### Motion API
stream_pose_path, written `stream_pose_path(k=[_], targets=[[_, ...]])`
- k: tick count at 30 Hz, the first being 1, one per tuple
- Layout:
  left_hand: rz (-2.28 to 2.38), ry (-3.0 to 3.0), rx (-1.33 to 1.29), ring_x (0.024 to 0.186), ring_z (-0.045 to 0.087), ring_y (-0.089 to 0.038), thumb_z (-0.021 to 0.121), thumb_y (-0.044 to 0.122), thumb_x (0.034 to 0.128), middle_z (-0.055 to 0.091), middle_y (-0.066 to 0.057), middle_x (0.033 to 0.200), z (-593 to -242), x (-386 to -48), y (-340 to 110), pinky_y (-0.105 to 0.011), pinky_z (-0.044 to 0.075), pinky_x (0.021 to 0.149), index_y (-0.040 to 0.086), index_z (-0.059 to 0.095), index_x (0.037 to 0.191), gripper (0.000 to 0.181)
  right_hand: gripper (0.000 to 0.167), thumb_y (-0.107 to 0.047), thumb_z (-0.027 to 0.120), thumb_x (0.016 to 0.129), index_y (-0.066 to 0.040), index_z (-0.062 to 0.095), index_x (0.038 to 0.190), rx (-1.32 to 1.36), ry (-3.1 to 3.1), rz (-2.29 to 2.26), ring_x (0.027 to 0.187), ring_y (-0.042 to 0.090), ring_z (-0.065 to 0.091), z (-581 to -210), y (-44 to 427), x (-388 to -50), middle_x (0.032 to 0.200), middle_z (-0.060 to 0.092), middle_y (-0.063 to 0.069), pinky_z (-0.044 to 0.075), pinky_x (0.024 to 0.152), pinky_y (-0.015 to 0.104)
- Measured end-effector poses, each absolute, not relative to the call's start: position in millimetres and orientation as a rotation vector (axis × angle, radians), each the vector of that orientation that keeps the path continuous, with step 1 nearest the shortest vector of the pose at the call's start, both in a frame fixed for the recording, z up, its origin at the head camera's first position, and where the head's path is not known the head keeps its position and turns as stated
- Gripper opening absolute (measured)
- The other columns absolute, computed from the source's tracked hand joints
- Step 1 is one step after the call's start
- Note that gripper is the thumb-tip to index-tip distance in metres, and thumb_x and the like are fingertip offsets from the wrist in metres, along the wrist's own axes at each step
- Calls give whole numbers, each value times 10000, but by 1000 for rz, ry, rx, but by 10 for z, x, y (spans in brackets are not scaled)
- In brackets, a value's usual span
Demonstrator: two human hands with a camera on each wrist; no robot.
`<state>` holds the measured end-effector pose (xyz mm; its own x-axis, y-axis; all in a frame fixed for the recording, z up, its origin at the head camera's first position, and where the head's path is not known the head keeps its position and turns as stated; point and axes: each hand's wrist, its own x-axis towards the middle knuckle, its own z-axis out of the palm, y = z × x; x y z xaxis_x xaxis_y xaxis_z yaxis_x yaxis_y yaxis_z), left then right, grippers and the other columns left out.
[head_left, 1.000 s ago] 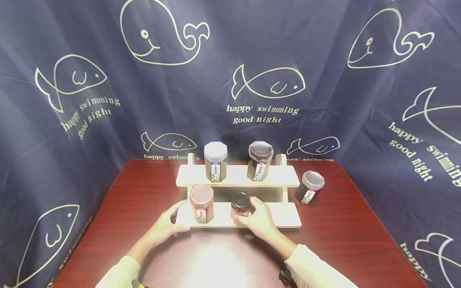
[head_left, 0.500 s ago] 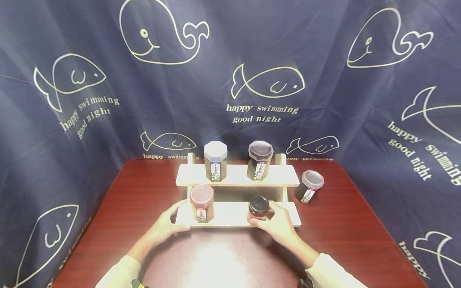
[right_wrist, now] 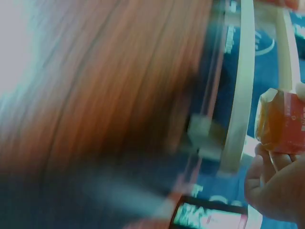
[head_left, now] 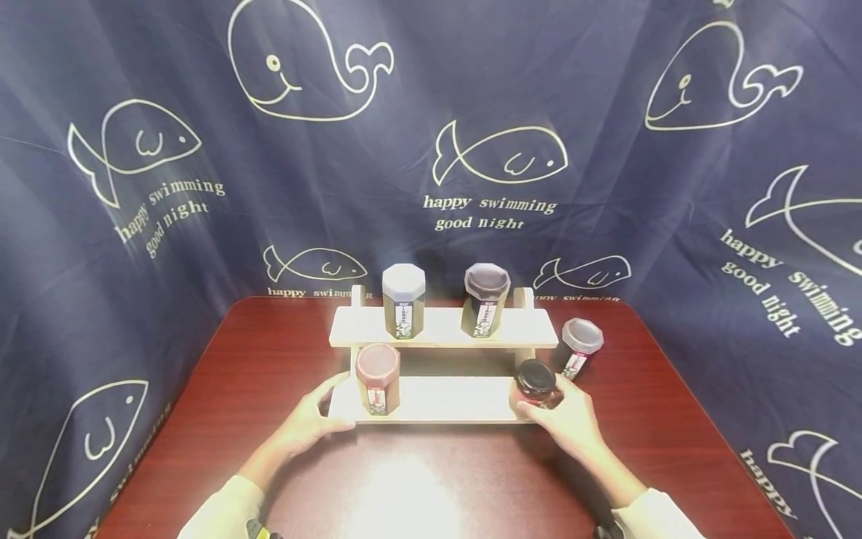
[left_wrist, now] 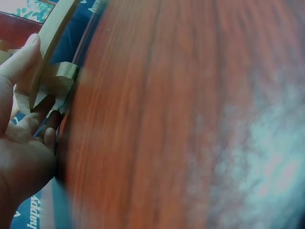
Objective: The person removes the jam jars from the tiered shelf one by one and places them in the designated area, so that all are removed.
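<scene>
My right hand [head_left: 572,419] holds a small jar [head_left: 535,380] with a black lid and a red label at the right end of the lower board of a two-tier wooden shelf [head_left: 458,397]. In the right wrist view this jar [right_wrist: 281,119] shows amber contents and appears raised off the board, between thumb and fingers. My left hand [head_left: 313,419] grips the shelf's left end. From the left wrist, the thumb lies on the front of the wood [left_wrist: 45,57] and the fingers are curled behind it. Beside that hand, a pink-lidded jar [head_left: 378,378] stands on the lower board.
On the upper board stand a white-lidded jar [head_left: 404,299] and a dark jar with a greyish-purple lid [head_left: 486,299]. Another dark jar with a grey lid [head_left: 579,346] stands on the red-brown table [head_left: 646,419], right of the shelf. A dark blue printed curtain [head_left: 377,180] surrounds the table.
My right hand has carried the black-lidded jar rightward, from the middle of the lower board to its right end. The left hand has stayed at the shelf's left end.
</scene>
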<state>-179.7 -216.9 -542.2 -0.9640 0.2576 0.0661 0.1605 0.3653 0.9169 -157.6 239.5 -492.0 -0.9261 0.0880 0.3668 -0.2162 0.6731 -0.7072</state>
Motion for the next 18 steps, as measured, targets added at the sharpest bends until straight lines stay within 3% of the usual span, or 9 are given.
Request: stream_pose_path(k=[7, 10, 14, 18], targets=[[1683, 2491, 354, 1240, 474, -307, 890, 149, 739, 509, -184, 1464, -5413, -1797, -2164, -336, 451, 918, 79, 448, 1507, 888, 475, -200, 910, 712, -38, 705, 1109, -19, -2543, 1087, 776, 123, 653, -4876, 2728, -1550, 878, 748, 86, 490, 671, 277], [1680, 2497, 350, 1263, 469, -320, 889, 149, 741, 506, -189, 1466, -5414, -1798, -2165, -377, 442, 952, 76, 447, 1506, 887, 479, -235, 903, 732, -34, 699, 1115, -57, -2558, 1052, 817, 170, 673, -4877, 2862, -1538, 912, 751, 115, 500, 688, 296], [1674, 2504, 349, 1321, 447, -348, 887, 150, 746, 498, -192, 1475, -5418, -1797, -2170, -488, 399, 1023, 79, 443, 1508, 885, 552, -310, 898, 747, -23, 681, 1166, -105, -2578, 1026, 930, 310, 682, -4892, 3022, -1528, 983, 745, 163, 495, 772, 415], [1691, 2486, 343, 1290, 466, -337, 884, 144, 748, 500, -199, 1469, -5413, -1797, -2168, -465, 427, 991, 84, 437, 1513, 888, 593, -343, 885, 762, -4, 661, 1194, -145, -2607, 1017, 1005, 408, 665, -4936, 3164, -1531, 1037, 729, 210, 475, 808, 507]])
